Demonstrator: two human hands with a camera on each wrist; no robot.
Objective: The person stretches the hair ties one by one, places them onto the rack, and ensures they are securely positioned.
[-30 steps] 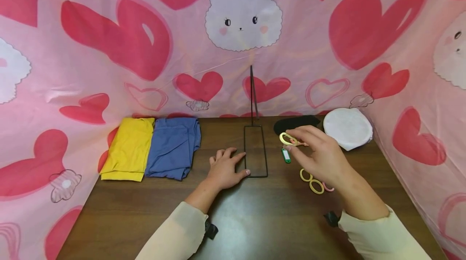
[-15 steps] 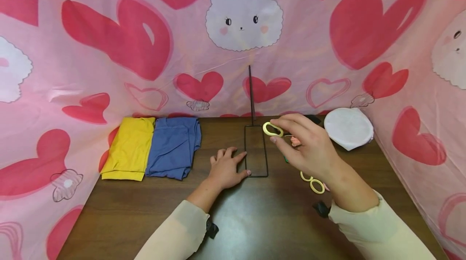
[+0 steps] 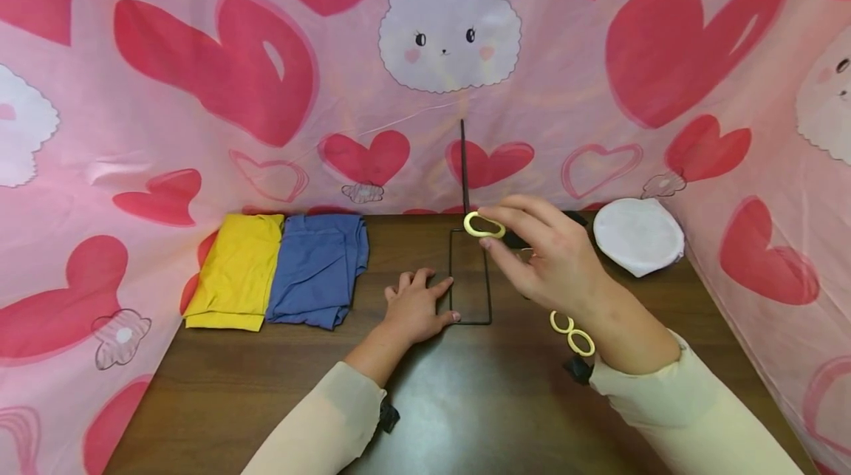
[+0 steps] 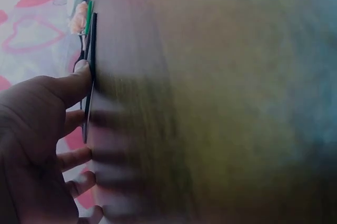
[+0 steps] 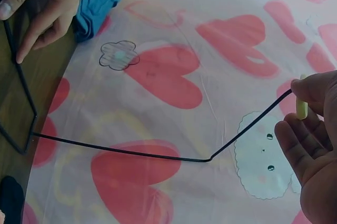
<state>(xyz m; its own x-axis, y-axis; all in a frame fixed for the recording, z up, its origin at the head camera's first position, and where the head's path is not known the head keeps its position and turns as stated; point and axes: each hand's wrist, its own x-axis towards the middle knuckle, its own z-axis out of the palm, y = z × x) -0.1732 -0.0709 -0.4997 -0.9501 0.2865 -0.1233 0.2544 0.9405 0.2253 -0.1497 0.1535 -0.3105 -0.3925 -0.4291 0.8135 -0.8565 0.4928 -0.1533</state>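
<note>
Right grip (image 3: 555,261): you had it clamped on the yellow ring (image 5: 301,109).
Yellow ring: it was beside the wire stand's (image 3: 465,172) raised tip.
Left grip (image 3: 414,310): you rested it, fingers apart, against the base's left side.

Yellow oval ring (image 5: 301,108) pinched in right hand (image 3: 561,261), black wire stand (image 3: 464,165) upright, rectangular base (image 3: 475,323) touching left hand (image 3: 414,314)
</note>
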